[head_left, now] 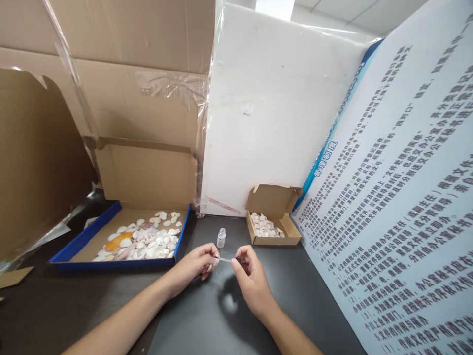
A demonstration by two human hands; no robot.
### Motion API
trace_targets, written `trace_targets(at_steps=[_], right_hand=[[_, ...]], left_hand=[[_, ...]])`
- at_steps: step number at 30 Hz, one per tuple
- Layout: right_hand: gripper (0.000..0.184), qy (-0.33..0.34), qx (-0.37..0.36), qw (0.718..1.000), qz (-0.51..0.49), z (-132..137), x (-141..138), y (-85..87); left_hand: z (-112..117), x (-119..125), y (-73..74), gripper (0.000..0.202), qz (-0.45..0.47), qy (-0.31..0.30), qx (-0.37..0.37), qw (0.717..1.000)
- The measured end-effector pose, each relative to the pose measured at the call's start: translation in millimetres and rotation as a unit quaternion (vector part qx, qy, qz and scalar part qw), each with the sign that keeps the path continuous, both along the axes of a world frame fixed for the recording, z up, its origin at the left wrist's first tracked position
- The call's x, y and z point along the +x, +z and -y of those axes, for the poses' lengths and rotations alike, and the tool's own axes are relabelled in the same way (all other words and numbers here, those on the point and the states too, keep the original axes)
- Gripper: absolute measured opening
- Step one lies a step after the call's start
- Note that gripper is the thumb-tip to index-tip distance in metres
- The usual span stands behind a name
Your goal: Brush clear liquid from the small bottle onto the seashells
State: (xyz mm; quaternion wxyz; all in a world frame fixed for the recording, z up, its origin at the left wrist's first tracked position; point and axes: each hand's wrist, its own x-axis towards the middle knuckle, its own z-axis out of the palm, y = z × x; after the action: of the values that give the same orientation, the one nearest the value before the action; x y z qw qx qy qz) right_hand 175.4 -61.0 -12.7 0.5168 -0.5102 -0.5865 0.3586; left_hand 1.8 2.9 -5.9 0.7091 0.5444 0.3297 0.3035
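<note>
Lying in one blue-walled tray (111, 265), smooth pale shells (150, 246) overlapped too much to count. The left hand (197, 262) pinched what looked like one small shell (212, 267), partly hidden. One clear bottle (221, 239) stood just beyond. One thin rod (224, 260) spanned to the right hand (252, 278), clamped on a half-covered dark cap (238, 260). One cardboard box (275, 241) held more ridged-looking shells (264, 225).

Surroundings, as seen from where I stand: brown cardboard sheets (140, 34), bearing clear tape (166, 85), adjoin an upright white panel (281, 108). At right, a pale, blue-edged board (399, 197) carries dark printed Chinese characters. Above: white ceiling (343, 10) and bright light (275, 8). Far left: a cardboard scrap (15, 277).
</note>
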Motion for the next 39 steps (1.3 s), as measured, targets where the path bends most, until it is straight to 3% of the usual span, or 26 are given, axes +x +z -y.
trace_targets(at_steps=[7,12,27,39], right_hand=[[0.018,-0.038,0.010,0.999,0.035,-1.3,0.7,-0.9],[0.017,-0.008,0.000,1.000,-0.010,-1.4,1.5,-3.1],[0.020,-0.041,0.002,0.999,0.035,-1.5,2.2,-2.5],[0.023,-0.007,-0.004,1.000,-0.002,-1.7,1.7,-3.9]], left_hand=[[-0.6,-0.6,-1.0,0.012,0.003,-0.006,0.008,1.000],[1.4,0.1,1.8,0.014,-0.004,0.003,0.005,1.000],[0.7,1.5,-1.8,0.012,0.000,-0.001,0.015,1.000],[2.4,1.2,1.4,0.012,-0.002,-0.008,0.021,1.000]])
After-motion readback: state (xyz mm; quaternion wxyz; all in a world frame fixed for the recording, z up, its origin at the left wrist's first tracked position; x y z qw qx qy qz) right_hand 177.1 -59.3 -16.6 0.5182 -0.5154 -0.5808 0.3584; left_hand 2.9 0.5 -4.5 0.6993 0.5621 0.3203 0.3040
